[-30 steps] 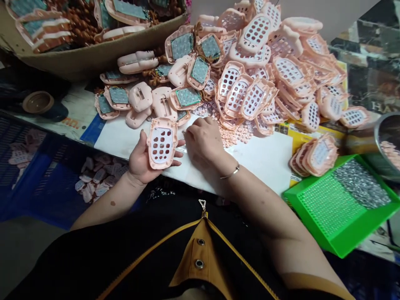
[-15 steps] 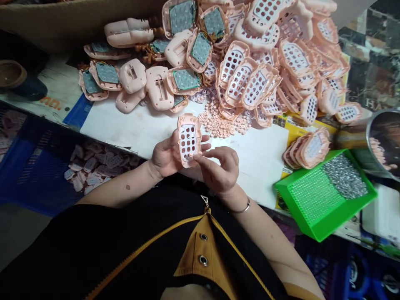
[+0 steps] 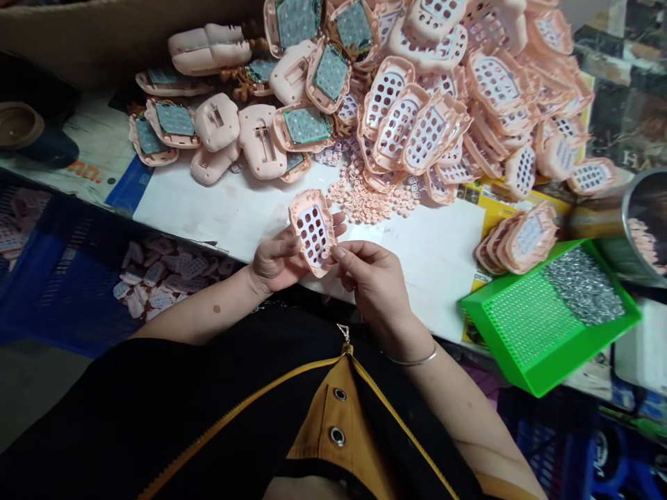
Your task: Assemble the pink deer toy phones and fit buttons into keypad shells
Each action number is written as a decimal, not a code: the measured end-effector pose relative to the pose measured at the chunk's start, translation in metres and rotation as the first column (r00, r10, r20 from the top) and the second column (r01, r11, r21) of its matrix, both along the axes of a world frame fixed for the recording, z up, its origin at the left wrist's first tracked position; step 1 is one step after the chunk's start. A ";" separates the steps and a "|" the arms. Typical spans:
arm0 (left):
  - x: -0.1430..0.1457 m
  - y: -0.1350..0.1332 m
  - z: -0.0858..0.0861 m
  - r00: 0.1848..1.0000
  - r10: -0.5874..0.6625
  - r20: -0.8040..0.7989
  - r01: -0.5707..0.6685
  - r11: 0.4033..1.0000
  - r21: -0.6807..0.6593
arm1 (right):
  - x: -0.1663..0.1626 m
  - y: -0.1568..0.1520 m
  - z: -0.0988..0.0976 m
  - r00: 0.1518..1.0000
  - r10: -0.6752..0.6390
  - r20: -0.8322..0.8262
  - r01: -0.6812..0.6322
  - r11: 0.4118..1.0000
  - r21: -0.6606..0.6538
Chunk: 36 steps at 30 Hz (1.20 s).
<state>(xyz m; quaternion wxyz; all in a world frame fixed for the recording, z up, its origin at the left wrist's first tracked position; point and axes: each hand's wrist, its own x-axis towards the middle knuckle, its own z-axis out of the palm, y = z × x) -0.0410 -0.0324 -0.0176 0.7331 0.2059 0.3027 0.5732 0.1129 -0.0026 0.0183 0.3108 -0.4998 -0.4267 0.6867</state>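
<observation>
My left hand [image 3: 276, 262] holds a pale pink plastic casing half [image 3: 314, 236] with a white inner panel and rows of holes. The casing's hollow inside faces up, and it leans a little to the left. At its lower right edge, my right hand [image 3: 378, 281] is closed, thumb and index finger pinched together. A small pink button piece [image 3: 325, 255] sits by the fingertips, low in the casing. Whether the right fingers grip anything is hidden. Just beyond the casing lies a heap of small pink button pieces [image 3: 372, 194].
Stacked casing halves [image 3: 406, 132] fill the back right, casings with green circuit boards [image 3: 177, 119] the back left. A green tray [image 3: 542, 375] with small metal screws [image 3: 583, 285] and a metal can [image 3: 633, 222] stand at right. Below left is a blue crate [image 3: 78, 278].
The casing has tilted leftward in my left hand. My right fingers have moved slightly up along its lower right edge, and the right wrist has turned. The camera view shifted a little.
</observation>
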 end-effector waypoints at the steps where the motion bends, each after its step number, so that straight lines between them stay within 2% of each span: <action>1: 0.000 0.000 0.000 1.000 -0.006 -0.018 0.006 1.000 0.010 | -0.002 0.000 0.003 0.999 0.014 -0.032 -0.016 0.997 -0.071; 4: -0.001 -0.001 -0.001 0.997 -0.031 -0.077 0.033 0.999 0.027 | -0.005 0.000 0.006 0.998 0.024 -0.053 -0.032 0.986 -0.166; 10: 0.000 -0.001 0.002 0.992 0.034 -0.123 -0.025 0.997 0.074 | -0.006 -0.003 0.003 0.998 -0.060 0.017 0.062 0.985 -0.159; 14: 0.001 -0.001 0.001 0.989 0.044 -0.140 -0.031 0.995 0.095 | -0.010 -0.007 0.000 0.993 -0.111 -0.031 0.100 0.961 -0.257; 17: 0.001 -0.001 -0.003 0.984 0.062 -0.168 -0.039 0.990 0.137 | -0.014 -0.010 -0.002 0.991 -0.124 -0.046 0.108 0.957 -0.268; 21: 0.001 -0.002 -0.005 0.986 0.080 -0.145 -0.060 0.989 0.138 | -0.015 -0.013 -0.006 0.995 -0.099 -0.007 0.096 0.979 -0.180; 27: 0.002 0.000 0.001 0.993 0.112 0.035 -0.114 0.992 0.055 | -0.015 -0.016 -0.019 0.996 -0.085 0.020 0.085 0.996 -0.024; 29: 0.002 0.001 0.003 0.988 0.131 0.088 -0.134 0.990 0.038 | -0.013 -0.015 -0.023 0.995 -0.083 0.049 0.078 0.992 0.097; 30: 0.002 0.001 0.003 0.985 0.136 0.104 -0.140 0.990 0.029 | -0.012 -0.015 -0.025 0.993 -0.091 0.077 0.074 0.977 0.202; 31: 0.002 0.001 0.003 0.983 0.144 0.114 -0.147 0.989 0.021 | -0.009 -0.015 -0.027 0.988 -0.104 0.117 0.058 0.937 0.343; 32: 0.001 0.001 0.002 0.982 0.148 0.120 -0.151 0.989 0.013 | -0.006 -0.014 -0.028 0.979 -0.122 0.164 0.023 0.863 0.505; 33: 0.001 0.002 0.002 0.981 0.149 0.125 -0.151 0.989 0.007 | -0.002 -0.014 -0.029 0.967 -0.136 0.213 -0.039 0.751 0.659; 34: 0.001 0.002 0.002 0.980 0.148 0.131 -0.150 0.989 0.003 | 0.002 -0.013 -0.029 0.954 -0.144 0.263 -0.122 0.617 0.778; 36: 0.001 0.002 0.001 0.978 0.152 0.142 -0.154 0.988 -0.002 | 0.008 -0.013 -0.030 0.920 -0.140 0.365 -0.295 0.367 0.883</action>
